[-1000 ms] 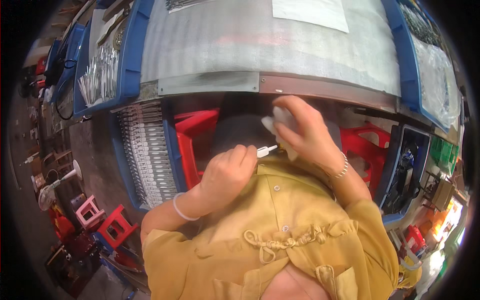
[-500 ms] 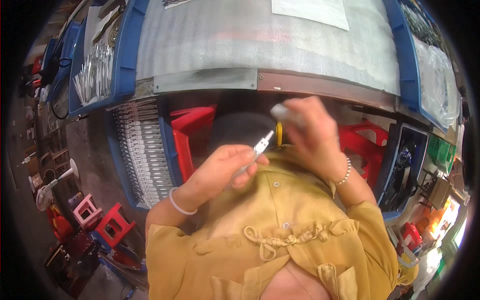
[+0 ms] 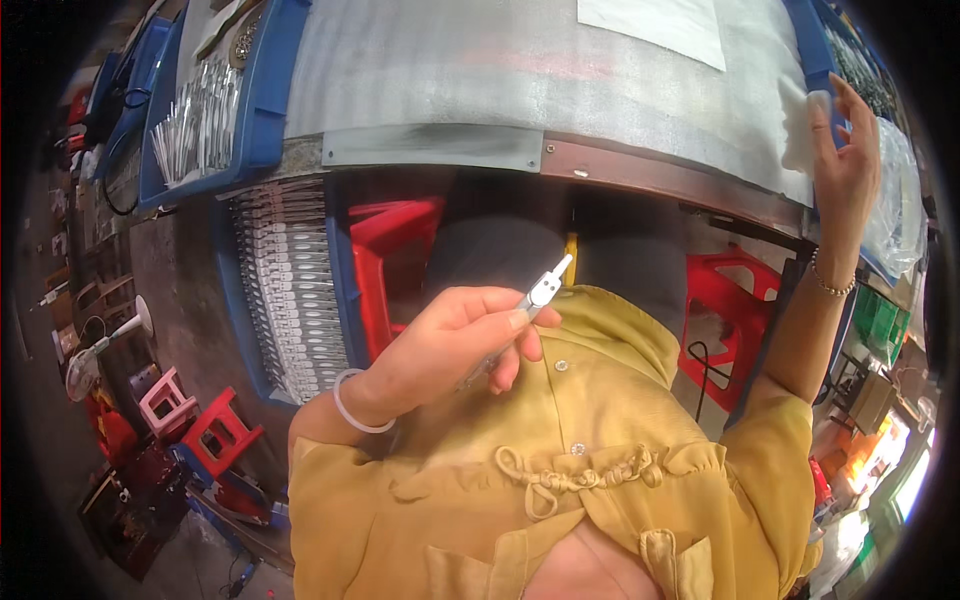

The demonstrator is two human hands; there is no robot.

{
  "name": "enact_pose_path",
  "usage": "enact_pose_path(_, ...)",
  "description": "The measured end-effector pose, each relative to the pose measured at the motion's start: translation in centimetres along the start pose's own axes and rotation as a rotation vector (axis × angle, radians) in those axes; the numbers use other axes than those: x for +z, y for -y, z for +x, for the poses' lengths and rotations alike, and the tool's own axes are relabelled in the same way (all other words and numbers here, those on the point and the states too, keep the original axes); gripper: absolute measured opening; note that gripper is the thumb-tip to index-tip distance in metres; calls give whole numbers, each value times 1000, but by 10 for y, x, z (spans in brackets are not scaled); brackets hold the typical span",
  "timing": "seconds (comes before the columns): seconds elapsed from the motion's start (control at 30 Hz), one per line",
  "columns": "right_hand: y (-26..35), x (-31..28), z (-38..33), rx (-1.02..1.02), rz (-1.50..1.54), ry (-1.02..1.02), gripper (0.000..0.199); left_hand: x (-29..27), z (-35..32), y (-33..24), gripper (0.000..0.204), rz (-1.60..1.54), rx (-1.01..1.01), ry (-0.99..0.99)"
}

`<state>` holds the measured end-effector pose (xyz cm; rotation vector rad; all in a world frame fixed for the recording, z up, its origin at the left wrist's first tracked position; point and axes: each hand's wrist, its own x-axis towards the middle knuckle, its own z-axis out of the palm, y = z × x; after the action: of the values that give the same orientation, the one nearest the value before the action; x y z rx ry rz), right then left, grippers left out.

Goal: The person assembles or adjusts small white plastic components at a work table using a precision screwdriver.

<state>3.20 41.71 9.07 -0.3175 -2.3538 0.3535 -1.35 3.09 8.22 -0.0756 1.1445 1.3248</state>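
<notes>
Left hand (image 3: pixel 440 345), raised in front of the chest, pinches a small white and metal tool (image 3: pixel 540 292) between thumb and fingertips, its tip pointing up toward the workbench (image 3: pixel 520 90). Right hand (image 3: pixel 845 150), fingers loosely apart, presses a white cloth (image 3: pixel 800 135) at the bench's right edge. Risk: the light fingertip pinch may let the tool slip and drop under the bench. White rectangular paper sheet (image 3: pixel 655 25) lies flat at top centre; clear plastic bag (image 3: pixel 895 210) sits at right.
</notes>
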Motion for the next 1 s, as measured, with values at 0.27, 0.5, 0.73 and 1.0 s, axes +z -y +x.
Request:
enact_pose_path(0.27, 118, 22, -82, 783, 1210, 686, 20, 2, 13, -5, 30, -34, -82, 21)
enact_pose_path(0.5, 119, 45, -114, 1200, 1758, 789, 15, 9, 25, -9, 29, -7, -166, 44)
enact_pose_path(0.73, 119, 49, -120, 1250, 1763, 819, 11, 11, 27, -6, 29, -39, -153, 31)
enact_pose_path(1.0, 147, 43, -114, 923, 1324, 628, 12, -4, 20, 7, 31, -92, 39, -42)
